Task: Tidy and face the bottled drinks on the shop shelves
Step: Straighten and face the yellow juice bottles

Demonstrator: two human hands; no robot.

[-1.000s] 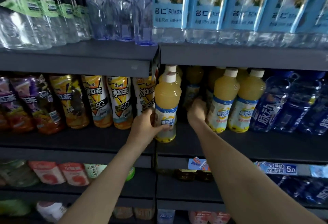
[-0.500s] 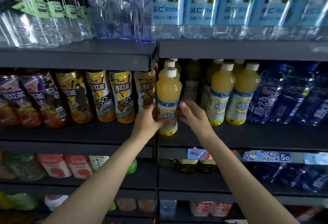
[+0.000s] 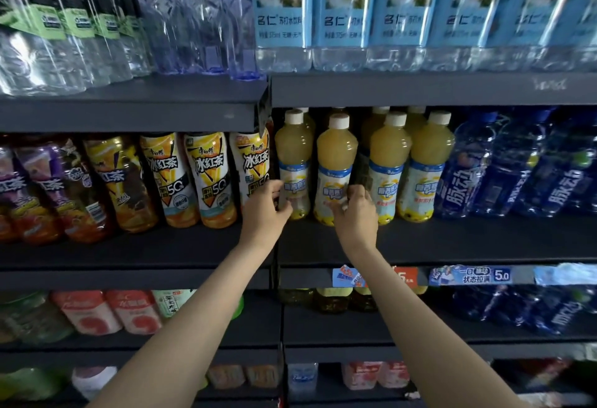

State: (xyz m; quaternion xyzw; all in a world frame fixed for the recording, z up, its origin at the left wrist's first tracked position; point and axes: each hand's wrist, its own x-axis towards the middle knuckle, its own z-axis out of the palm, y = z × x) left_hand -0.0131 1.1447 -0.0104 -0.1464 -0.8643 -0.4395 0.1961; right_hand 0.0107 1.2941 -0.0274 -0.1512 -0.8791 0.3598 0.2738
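Four yellow juice bottles front the middle shelf (image 3: 452,239), all upright with white caps and blue-and-white labels facing out. The leftmost juice bottle (image 3: 294,162) stands just right of the shelf divider; the left hand (image 3: 265,207) grips its lower label from the left. The second juice bottle (image 3: 336,165) stands just beside it, nearly touching, held low on the label by the right hand (image 3: 355,210). The third juice bottle (image 3: 389,165) and fourth juice bottle (image 3: 431,162) stand touching, further right of the divider. More of the same stand behind them.

I see a shop: dark shelves (image 3: 420,239) stacked with rows of bottled drinks (image 3: 336,168), with price tags (image 3: 484,275) clipped along the shelf edge.
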